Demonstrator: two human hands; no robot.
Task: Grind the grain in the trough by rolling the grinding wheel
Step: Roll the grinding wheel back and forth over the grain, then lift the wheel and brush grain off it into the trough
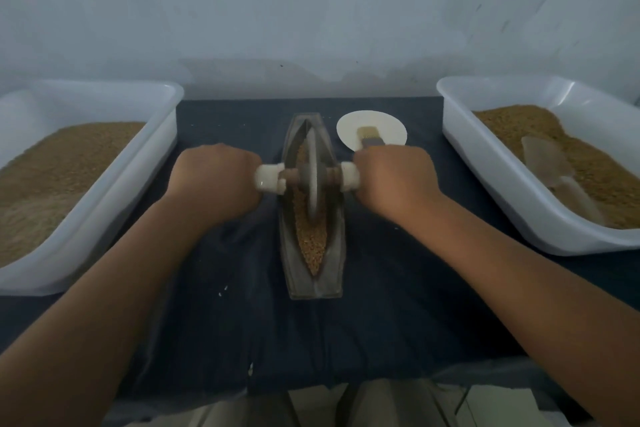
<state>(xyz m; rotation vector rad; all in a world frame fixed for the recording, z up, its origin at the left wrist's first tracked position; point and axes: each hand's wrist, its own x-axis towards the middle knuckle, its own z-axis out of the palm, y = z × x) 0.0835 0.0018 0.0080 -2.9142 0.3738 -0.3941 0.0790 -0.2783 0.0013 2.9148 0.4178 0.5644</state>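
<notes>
Gripping: left hand [216, 180] and right hand [394, 180] curled round handles | grinding wheel [313, 177] upright in trough [313, 274]

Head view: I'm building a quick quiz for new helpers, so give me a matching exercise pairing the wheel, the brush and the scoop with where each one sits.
Things:
1. wheel
2. brush
3. scoop

Places:
A. bristles on the round white plate
B. lying on the grain in the right tub
C. standing in the trough

Pairs: 1-C, 2-A, 3-B
</notes>
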